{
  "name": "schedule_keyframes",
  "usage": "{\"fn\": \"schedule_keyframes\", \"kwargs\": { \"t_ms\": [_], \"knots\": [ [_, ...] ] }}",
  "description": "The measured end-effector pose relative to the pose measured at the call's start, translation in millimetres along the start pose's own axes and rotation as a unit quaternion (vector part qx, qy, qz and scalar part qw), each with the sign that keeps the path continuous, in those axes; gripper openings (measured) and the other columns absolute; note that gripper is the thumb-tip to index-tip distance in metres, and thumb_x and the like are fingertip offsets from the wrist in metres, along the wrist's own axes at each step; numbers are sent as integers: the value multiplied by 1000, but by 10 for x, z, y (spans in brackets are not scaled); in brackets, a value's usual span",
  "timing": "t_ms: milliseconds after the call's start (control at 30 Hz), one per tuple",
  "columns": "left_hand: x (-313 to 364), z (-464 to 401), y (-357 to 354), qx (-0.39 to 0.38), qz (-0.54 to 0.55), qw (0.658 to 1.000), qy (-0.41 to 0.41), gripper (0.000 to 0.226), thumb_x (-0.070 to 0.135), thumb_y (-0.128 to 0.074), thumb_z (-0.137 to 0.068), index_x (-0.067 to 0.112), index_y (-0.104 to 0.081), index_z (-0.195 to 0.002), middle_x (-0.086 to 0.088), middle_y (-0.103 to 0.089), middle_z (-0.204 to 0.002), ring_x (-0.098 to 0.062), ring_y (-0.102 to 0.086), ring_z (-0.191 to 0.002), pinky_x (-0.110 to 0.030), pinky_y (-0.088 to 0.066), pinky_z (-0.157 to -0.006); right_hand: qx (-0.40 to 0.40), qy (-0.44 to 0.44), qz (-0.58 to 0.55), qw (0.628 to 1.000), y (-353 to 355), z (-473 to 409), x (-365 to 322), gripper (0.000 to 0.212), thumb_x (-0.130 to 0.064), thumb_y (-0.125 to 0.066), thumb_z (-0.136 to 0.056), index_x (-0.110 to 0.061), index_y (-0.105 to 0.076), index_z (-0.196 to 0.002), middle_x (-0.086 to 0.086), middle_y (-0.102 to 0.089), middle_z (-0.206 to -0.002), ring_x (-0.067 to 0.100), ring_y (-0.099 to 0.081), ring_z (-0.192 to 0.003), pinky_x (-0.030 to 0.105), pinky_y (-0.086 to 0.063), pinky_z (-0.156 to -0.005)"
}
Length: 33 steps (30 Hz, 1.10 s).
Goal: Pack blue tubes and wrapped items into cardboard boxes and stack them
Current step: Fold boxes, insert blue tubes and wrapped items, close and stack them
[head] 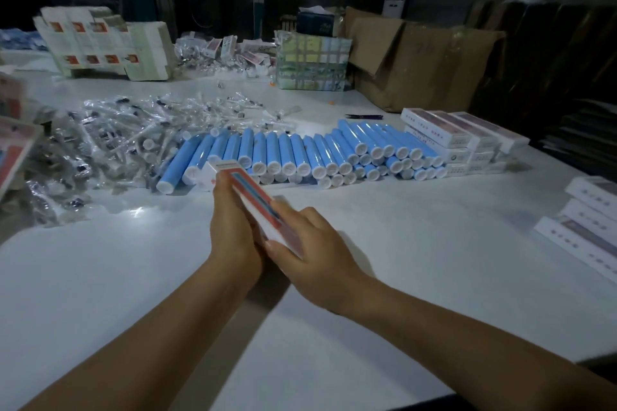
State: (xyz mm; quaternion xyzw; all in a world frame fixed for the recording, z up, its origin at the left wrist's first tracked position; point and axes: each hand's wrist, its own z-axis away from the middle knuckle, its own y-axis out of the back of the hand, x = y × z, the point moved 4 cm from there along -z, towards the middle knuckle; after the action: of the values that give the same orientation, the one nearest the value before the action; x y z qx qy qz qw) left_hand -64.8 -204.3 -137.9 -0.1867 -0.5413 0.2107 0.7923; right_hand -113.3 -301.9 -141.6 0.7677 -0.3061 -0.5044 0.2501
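Observation:
I hold a narrow carton (253,193), white with a red and blue face, between both hands above the white table (434,243). My left hand (233,230) grips its left side, fingers curled under it. My right hand (310,240) grips its near right end, thumb along the edge. Beyond the carton lie several blue tubes (300,153) with white caps, stacked in a row. A heap of clear-wrapped items (110,140) spreads to the left of the tubes. Packed white boxes (464,140) are stacked right of the tubes.
More packed boxes (591,227) lie at the right edge. Flat unfolded cartons (100,43) are piled at the back left, more at the left edge (13,143). A large brown cardboard box (424,60) stands at the back right. A dark pen (367,117) lies behind the tubes.

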Motion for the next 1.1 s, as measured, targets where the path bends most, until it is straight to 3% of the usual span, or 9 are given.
{"fn": "schedule_keyframes", "kwargs": {
  "t_ms": [167,400,533,633,733,833,933,1033,1100],
  "knots": [
    [-15,-40,-17,-29,-32,998,-42,53,65,-40,-90,18,-58,-109,-8,-68,-102,-25,-65,-97,-41,-53,-81,67,35,68,995,271,-47,83,57,-46,-42,-96,-23,-31,-147,4,-48,-118,12,-42,-107,26,-45,-87],
    [-13,-66,-29,-77,-68,994,-47,47,49,-39,-97,10,-54,-119,-9,-62,-105,-22,-59,-92,-34,-47,-79,85,-4,232,969,1078,210,416,54,-41,-45,-96,-23,-36,-146,9,-53,-109,19,-41,-96,29,-35,-81],
    [-38,-51,-72,-97,-90,989,-61,29,39,-41,-99,14,-57,-101,-8,-60,-96,-20,-58,-80,-32,-45,-77,108,-94,338,930,1843,717,825,54,-46,-39,-93,-22,-43,-142,9,-57,-110,19,-39,-96,32,-31,-81],
    [-45,-63,-89,-107,-101,987,-66,27,35,-41,-100,12,-56,-104,-8,-59,-93,-21,-56,-78,-31,-45,-74,106,-195,403,888,2328,1204,1191,51,-46,-38,-95,-22,-48,-138,8,-59,-113,19,-39,-93,33,-30,-81],
    [-45,-70,-79,-107,-100,987,-71,27,33,-43,-99,11,-55,-108,-8,-59,-92,-21,-56,-77,-32,-44,-74,90,-288,487,820,2635,1757,1487,46,-47,-35,-92,-23,-62,-121,10,-61,-107,28,-49,-94,37,-37,-81],
    [-42,-71,-71,-102,-98,987,-71,24,30,-45,-99,10,-56,-107,-9,-60,-90,-21,-56,-74,-32,-45,-73,150,-280,531,786,2750,2073,1572,36,-39,-45,-91,-16,-73,-88,13,-58,-88,33,-49,-80,45,-45,-72],
    [-45,-56,-62,-92,-104,987,-76,19,24,-49,-97,9,-59,-104,-10,-61,-90,-21,-55,-72,-31,-46,-69,159,-263,557,771,2741,2123,1668,49,-44,-39,-83,-8,-72,-84,16,-58,-83,35,-51,-74,47,-48,-66],
    [-42,-51,-50,-91,-119,985,-88,12,17,-51,-95,10,-61,-97,-10,-61,-86,-20,-55,-66,-30,-48,-64,117,-257,555,782,2776,2118,1802,61,-48,-32,-86,-2,-71,-84,19,-60,-82,38,-55,-72,52,-48,-66],
    [-51,-55,-44,-96,-144,980,-97,11,13,-53,-95,8,-62,-98,-10,-61,-80,-18,-54,-63,-29,-49,-63,98,-266,545,789,2801,2047,1805,55,-47,-35,-86,-5,-69,-79,17,-59,-78,37,-52,-71,53,-47,-66]
  ]
}}
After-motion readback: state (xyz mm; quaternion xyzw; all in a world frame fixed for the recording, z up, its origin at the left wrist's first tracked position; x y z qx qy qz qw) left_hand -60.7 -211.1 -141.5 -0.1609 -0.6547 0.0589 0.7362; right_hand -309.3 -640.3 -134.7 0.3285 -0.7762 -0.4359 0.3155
